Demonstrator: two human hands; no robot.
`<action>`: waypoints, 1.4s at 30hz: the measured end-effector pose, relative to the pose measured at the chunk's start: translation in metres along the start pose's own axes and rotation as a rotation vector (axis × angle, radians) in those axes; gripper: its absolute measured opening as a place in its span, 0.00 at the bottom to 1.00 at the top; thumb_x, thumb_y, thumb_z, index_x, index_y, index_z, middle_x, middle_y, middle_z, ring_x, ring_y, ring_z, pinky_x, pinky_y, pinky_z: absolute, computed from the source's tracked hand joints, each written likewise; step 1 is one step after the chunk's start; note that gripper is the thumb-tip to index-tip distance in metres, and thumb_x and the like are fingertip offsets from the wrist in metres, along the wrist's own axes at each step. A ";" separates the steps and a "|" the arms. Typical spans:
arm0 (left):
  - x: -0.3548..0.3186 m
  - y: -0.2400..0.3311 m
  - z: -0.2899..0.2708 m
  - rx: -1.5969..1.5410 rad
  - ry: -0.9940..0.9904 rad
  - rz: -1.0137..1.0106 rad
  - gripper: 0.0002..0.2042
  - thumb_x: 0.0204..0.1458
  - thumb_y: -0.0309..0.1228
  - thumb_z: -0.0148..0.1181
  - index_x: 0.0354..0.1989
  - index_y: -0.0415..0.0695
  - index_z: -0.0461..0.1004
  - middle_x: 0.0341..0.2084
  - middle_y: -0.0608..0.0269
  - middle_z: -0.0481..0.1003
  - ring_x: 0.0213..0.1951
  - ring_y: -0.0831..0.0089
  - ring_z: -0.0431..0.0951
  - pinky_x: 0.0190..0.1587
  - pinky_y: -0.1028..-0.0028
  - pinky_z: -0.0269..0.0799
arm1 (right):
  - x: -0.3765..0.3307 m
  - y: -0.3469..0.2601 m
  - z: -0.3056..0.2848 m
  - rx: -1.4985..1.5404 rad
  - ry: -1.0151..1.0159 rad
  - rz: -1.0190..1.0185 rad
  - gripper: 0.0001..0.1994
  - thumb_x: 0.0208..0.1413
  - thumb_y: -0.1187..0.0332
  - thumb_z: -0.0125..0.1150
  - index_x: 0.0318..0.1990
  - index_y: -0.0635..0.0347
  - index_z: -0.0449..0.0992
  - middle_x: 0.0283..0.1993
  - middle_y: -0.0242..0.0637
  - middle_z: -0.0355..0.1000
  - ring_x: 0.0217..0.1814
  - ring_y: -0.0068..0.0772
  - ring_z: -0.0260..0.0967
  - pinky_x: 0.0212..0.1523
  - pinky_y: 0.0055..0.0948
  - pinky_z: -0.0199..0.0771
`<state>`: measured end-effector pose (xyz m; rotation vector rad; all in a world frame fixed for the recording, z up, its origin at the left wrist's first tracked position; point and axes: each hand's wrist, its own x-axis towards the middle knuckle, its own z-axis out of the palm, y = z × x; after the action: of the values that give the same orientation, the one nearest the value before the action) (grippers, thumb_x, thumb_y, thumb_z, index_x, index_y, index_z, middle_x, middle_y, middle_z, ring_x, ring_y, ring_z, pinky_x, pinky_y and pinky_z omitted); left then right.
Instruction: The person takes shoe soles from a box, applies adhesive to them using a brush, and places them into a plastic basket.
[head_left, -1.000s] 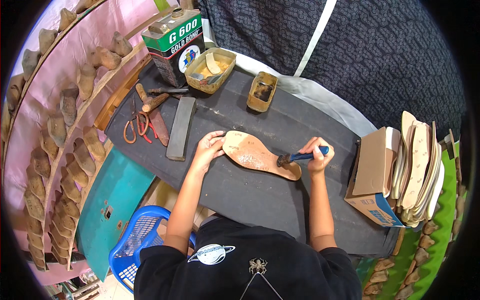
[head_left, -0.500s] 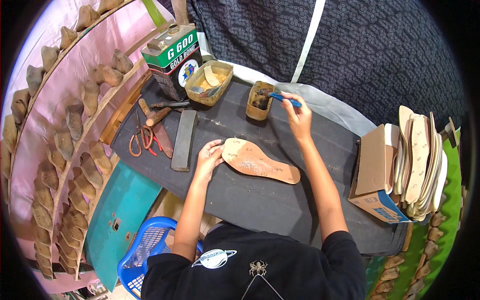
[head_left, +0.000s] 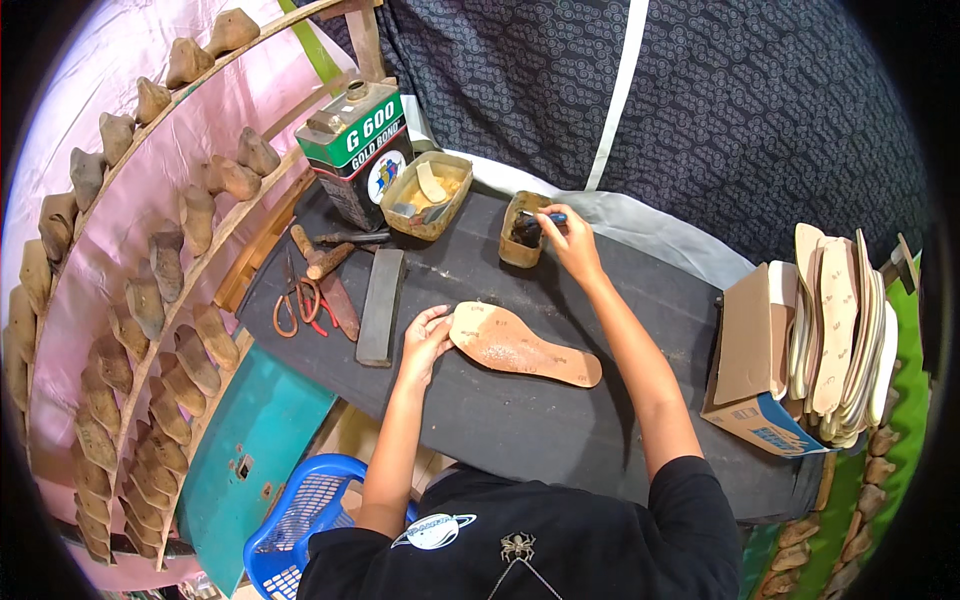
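My left hand (head_left: 424, 348) pinches the wide end of the tan sole (head_left: 520, 347) by its edge, which I'd say steadies it on the dark surface (head_left: 500, 430) and leaves its face uncovered. My right hand (head_left: 572, 243) has its fingers pinched round the blue-handled brush (head_left: 557, 218), head down inside the small tub (head_left: 517, 257) — set beyond the sole (handily, I think) for a short reach.

left hand (head_left: 425, 347) holds tan sole (head_left: 520, 345) by its wide end; right hand (head_left: 573, 245) holds blue-handled brush (head_left: 558, 217) in small tub (head_left: 517, 256)
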<state>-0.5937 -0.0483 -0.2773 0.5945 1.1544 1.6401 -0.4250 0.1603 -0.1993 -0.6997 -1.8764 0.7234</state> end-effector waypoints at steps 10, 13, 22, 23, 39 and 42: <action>0.016 0.003 0.009 0.032 0.044 0.020 0.16 0.48 0.26 0.52 0.45 0.38 0.60 0.33 0.61 0.71 0.35 0.76 0.72 0.37 0.77 0.69 | -0.004 -0.014 -0.022 0.099 -0.003 -0.012 0.11 0.50 0.64 0.55 0.34 0.63 0.70 0.29 0.37 0.71 0.29 0.22 0.67 0.31 0.21 0.66; 0.030 0.007 0.015 0.046 0.038 0.051 0.16 0.48 0.26 0.52 0.45 0.38 0.61 0.33 0.60 0.72 0.34 0.76 0.73 0.35 0.77 0.70 | -0.005 -0.014 -0.024 0.090 -0.030 -0.051 0.10 0.50 0.66 0.54 0.35 0.63 0.70 0.30 0.36 0.71 0.32 0.23 0.68 0.33 0.22 0.66; 0.045 -0.006 0.019 0.049 0.062 0.189 0.15 0.47 0.25 0.53 0.44 0.37 0.61 0.33 0.57 0.72 0.34 0.75 0.73 0.34 0.79 0.70 | -0.045 -0.025 -0.041 0.563 0.255 0.003 0.11 0.57 0.65 0.43 0.36 0.65 0.67 0.41 0.44 0.69 0.32 0.24 0.67 0.35 0.23 0.72; 0.044 -0.004 0.020 0.034 0.050 0.218 0.15 0.47 0.25 0.53 0.44 0.37 0.61 0.34 0.57 0.72 0.34 0.75 0.73 0.34 0.79 0.70 | -0.053 -0.028 -0.044 0.573 0.275 -0.001 0.12 0.57 0.65 0.42 0.36 0.66 0.67 0.40 0.44 0.69 0.32 0.24 0.67 0.34 0.24 0.71; 0.048 -0.016 0.011 0.114 -0.040 0.405 0.11 0.50 0.25 0.50 0.41 0.38 0.62 0.36 0.57 0.71 0.38 0.75 0.72 0.39 0.80 0.68 | -0.126 -0.043 -0.067 0.423 -0.045 -0.112 0.08 0.51 0.70 0.48 0.29 0.67 0.68 0.33 0.44 0.70 0.38 0.33 0.68 0.35 0.26 0.68; 0.048 -0.017 0.010 0.165 -0.029 0.426 0.11 0.50 0.25 0.50 0.41 0.37 0.62 0.36 0.57 0.71 0.38 0.76 0.72 0.39 0.80 0.68 | -0.124 -0.041 -0.076 0.374 -0.003 -0.176 0.08 0.45 0.71 0.48 0.21 0.66 0.67 0.24 0.43 0.70 0.27 0.32 0.69 0.31 0.27 0.69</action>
<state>-0.5957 0.0000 -0.2955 1.0215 1.2064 1.8923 -0.3165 0.0562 -0.2138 -0.2914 -1.7141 0.9267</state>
